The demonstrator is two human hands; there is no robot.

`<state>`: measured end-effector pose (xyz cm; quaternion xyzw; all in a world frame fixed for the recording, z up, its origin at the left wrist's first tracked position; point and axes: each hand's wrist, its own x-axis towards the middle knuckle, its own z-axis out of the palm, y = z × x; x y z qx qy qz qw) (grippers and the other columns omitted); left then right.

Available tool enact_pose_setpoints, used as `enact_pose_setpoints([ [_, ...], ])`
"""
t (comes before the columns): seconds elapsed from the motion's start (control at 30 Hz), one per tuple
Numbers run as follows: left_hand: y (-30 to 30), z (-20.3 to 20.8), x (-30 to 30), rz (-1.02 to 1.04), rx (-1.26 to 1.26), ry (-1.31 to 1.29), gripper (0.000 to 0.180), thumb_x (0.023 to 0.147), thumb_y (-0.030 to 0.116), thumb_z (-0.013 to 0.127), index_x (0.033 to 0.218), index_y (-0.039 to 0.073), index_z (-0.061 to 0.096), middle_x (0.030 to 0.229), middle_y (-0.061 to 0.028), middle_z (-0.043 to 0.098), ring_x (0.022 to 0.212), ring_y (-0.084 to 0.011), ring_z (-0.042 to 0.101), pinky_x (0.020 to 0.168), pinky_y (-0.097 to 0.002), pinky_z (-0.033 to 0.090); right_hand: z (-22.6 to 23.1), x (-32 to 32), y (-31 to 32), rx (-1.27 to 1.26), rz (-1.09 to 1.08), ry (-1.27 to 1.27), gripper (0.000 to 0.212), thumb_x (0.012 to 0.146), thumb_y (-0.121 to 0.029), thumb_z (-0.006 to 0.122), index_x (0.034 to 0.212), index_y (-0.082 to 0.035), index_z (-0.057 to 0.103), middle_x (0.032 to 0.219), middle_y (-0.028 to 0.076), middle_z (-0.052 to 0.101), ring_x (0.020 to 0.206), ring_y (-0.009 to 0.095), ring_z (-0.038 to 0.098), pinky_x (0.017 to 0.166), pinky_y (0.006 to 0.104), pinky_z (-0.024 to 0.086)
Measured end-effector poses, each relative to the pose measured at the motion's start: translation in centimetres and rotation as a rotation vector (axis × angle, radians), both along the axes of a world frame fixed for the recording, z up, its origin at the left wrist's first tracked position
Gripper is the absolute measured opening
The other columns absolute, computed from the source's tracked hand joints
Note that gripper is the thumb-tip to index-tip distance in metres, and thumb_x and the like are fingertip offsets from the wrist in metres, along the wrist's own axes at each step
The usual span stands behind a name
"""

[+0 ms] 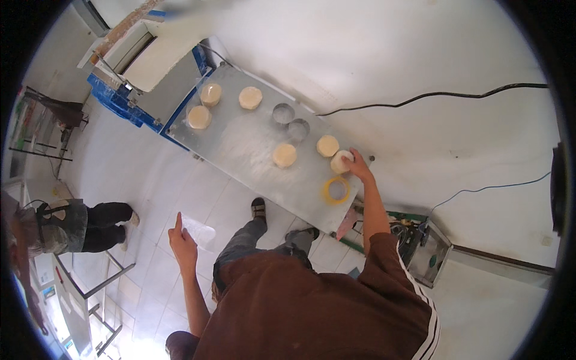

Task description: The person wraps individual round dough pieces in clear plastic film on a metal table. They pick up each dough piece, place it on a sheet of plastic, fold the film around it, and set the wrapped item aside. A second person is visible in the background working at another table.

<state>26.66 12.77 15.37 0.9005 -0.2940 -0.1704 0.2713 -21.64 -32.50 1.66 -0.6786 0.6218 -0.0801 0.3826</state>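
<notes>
My right hand [359, 166] is closed around the edge of a round pale dough piece [341, 162] near the right end of a flour-dusted metal table [240, 162]. Just beyond it lies another dough piece [327, 146], and on the near side sits a yellow ring [336, 190]. Away from the table, my left hand [183, 241] is raised over the floor with its index finger stretched out. A thin translucent plastic sheet [198, 233] shows at its fingers and seems held there. A single dough piece [284, 156] rests mid-table.
Two metal rings [290, 122] stand by the wall side. Several dough pieces [250, 98] lie toward the far left, beside a blue and white machine [150, 66]. A black cable [432, 95] runs along the wall. Another person [78, 225] stands at the left by a metal frame [96, 288].
</notes>
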Motion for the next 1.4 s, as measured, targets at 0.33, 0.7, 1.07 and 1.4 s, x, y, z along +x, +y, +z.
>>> enact_pose_setpoints([
  [0.33,-1.4,0.4,-1.4,0.014,-0.01,0.156,0.054,0.099,-0.002,0.052,0.15,0.015,0.056,0.093,-0.0118,0.05,0.069,-0.0209,0.058,0.065,-0.0378,0.054,-1.0,3.5,1.9,-0.068,-0.081,0.067,0.09,0.085,-0.052,0.077,0.152,-0.002,0.044,0.148,0.029,0.046,0.137,0.042,0.049,0.116,0.0456,0.042],
  [0.7,-4.4,0.0,-1.8,-0.092,-0.076,0.155,0.051,0.099,-0.002,0.052,0.148,0.014,0.059,0.093,-0.0134,0.052,0.067,-0.0226,0.059,0.064,-0.0392,0.055,-1.6,5.5,4.6,0.03,-0.032,0.06,0.076,0.092,-0.051,0.07,0.143,0.001,0.05,0.14,0.032,0.052,0.13,0.045,0.055,0.11,0.0475,0.046],
  [1.07,-10.5,-0.9,-4.4,-0.734,0.082,0.236,0.019,0.096,0.007,0.061,0.105,0.005,0.077,0.095,-0.0207,0.061,0.094,-0.0405,0.062,0.084,-0.0471,0.05,2.4,11.5,11.6,0.188,0.212,0.133,0.076,0.097,-0.057,0.057,0.142,0.005,0.049,0.139,0.035,0.051,0.129,0.05,0.054,0.11,0.0505,0.045],
  [1.4,-17.9,-8.9,-9.6,-0.882,0.095,0.863,0.019,0.098,0.021,0.068,0.106,0.008,0.079,0.156,-0.0245,0.043,0.147,-0.0337,0.04,0.116,-0.0414,0.038,2.4,14.8,19.9,0.14,0.114,-0.085,0.09,0.092,-0.051,0.07,0.156,-0.001,0.033,0.155,0.033,0.033,0.143,0.05,0.037,0.118,0.0483,0.036],
])
